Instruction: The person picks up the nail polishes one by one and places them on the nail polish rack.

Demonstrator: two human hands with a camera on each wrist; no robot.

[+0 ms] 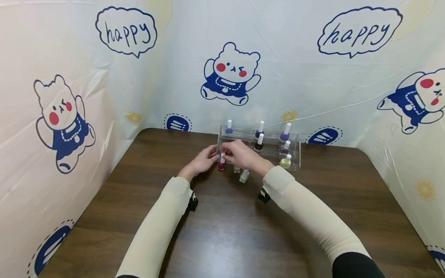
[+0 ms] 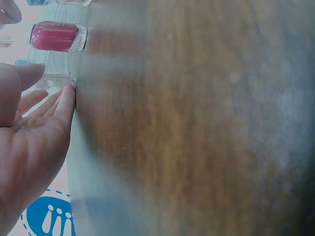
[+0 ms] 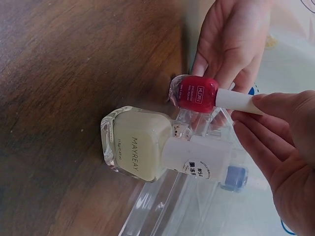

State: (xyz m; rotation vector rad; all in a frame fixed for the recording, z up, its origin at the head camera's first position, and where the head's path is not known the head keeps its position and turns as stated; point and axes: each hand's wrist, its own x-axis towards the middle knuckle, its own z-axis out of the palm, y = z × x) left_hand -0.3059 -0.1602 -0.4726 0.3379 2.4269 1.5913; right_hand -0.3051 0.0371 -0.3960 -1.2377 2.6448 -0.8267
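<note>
My right hand (image 1: 240, 154) pinches the white cap of a red nail polish bottle (image 3: 197, 93) between thumb and fingers. The bottle is upright at the left front of a clear stepped display rack (image 1: 297, 154). My left hand (image 1: 203, 160) is at the rack's left end, its extended fingers (image 2: 64, 105) against the clear side. A cream nail polish bottle (image 3: 140, 145) with a white cap stands on the table in front of the rack. Beside it is a small glittery bottle (image 1: 236, 169), partly hidden under my right hand.
On the rack's steps stand a blue bottle (image 1: 229, 127), a navy bottle (image 1: 259, 131), a purple one (image 1: 284, 135), a dark one (image 1: 259, 145), a greyish one (image 1: 284, 148) and a yellow one (image 1: 285, 162). A printed curtain (image 1: 187, 58) hangs behind the brown table (image 1: 222, 239).
</note>
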